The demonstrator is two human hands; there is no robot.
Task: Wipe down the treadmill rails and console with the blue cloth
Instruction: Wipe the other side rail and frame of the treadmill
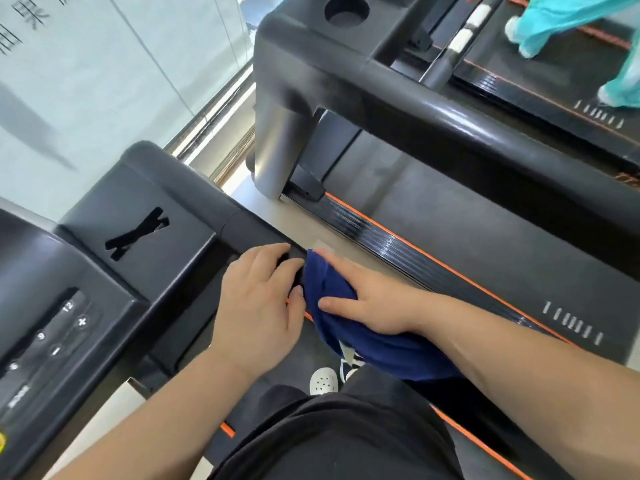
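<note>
The blue cloth (349, 323) is draped over the black right handrail (252, 230) of the treadmill I stand on. My right hand (367, 303) lies on top of the cloth, fingers wrapped around it and the rail under it. Just to the left, my left hand (259, 306) rests on the same rail with its fingers curled over the bare black surface, touching the cloth's edge. The black console (114, 258) with its button strip (52, 341) fills the left side of the view.
A second treadmill (433, 109) stands to the right, its belt and orange-edged side rail (450, 271) close by. Another person in teal trousers (588, 32) walks on a third machine at the top right. A glass wall (104, 81) is ahead on the left.
</note>
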